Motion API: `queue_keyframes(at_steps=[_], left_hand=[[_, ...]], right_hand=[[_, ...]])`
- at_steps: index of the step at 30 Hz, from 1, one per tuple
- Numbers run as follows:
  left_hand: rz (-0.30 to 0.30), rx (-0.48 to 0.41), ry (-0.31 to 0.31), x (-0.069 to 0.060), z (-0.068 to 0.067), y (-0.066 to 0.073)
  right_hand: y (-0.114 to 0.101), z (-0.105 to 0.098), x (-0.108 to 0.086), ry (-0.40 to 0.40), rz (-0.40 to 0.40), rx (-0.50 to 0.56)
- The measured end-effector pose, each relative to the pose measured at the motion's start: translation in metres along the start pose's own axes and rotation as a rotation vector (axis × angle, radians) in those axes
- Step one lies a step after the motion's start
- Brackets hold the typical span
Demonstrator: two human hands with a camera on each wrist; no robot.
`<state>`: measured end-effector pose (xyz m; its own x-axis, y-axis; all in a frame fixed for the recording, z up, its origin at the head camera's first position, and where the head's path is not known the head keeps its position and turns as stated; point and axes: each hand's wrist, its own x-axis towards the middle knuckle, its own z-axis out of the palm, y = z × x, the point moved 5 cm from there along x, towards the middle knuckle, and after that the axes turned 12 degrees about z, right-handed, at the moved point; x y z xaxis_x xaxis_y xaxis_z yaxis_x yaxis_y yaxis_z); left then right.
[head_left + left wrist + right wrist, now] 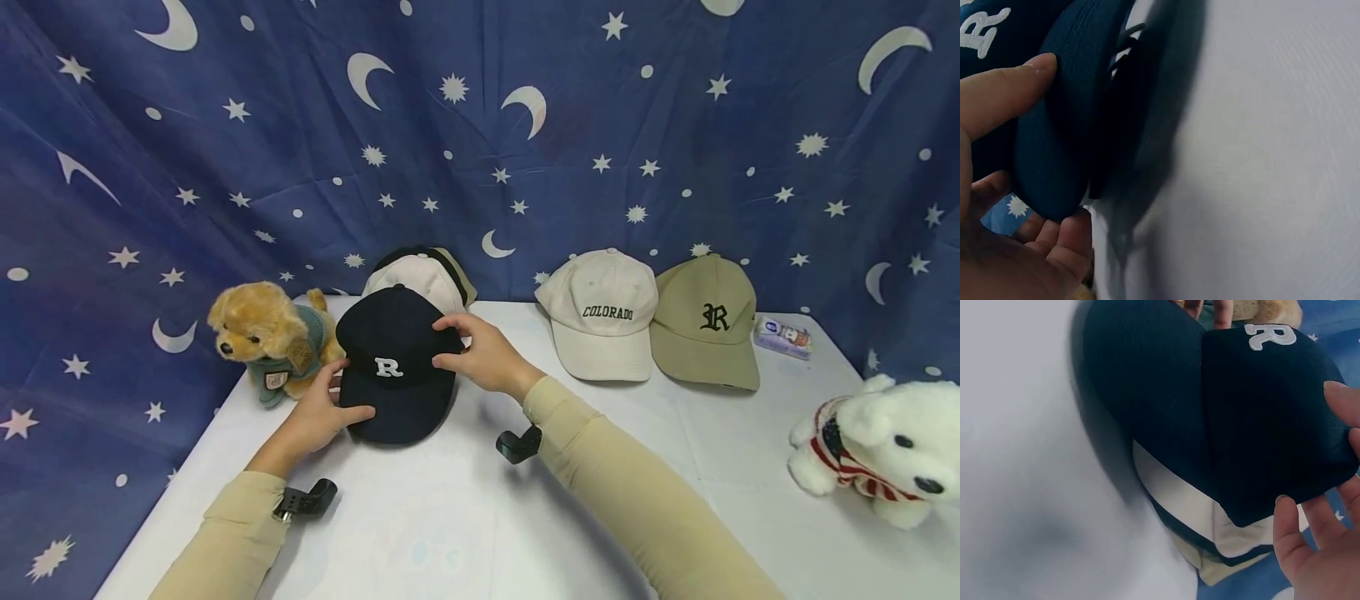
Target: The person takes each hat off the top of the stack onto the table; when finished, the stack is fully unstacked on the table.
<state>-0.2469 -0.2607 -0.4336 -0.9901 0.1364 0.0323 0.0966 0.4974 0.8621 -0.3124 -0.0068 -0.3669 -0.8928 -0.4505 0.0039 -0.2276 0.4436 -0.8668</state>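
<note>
gripping navy cap [401,387] at brim edge with left hand [318,412], with thumb on top; grasping side of its crown with right hand [491,354]. got cap between both hands, just in front of stacked caps [423,277]. can see golden plush dog [262,321] just beyond left hand, on its left side; also white cap [603,329], then olive cap [701,337], on table [420,508] well to the right of right hand
</note>
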Motion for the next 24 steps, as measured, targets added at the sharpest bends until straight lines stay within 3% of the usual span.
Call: queue_keyframes(at_steps=[6,15,21,24], left_hand=[[0.029,-0.025,-0.003,-0.003,-0.002,0.009],[0.1,-0.073,0.045,-0.005,0.001,0.025],[0.151,-0.152,-0.002,-0.008,0.007,0.037],[0.182,-0.144,-0.015,-0.008,0.009,0.043]], right_hand=[[-0.002,-0.014,-0.008,0.008,-0.015,0.024],[-0.003,-0.032,-0.015,0.029,-0.034,0.038],[-0.002,-0.045,-0.021,0.055,-0.025,0.032],[0.001,-0.052,-0.024,0.082,-0.012,0.015]])
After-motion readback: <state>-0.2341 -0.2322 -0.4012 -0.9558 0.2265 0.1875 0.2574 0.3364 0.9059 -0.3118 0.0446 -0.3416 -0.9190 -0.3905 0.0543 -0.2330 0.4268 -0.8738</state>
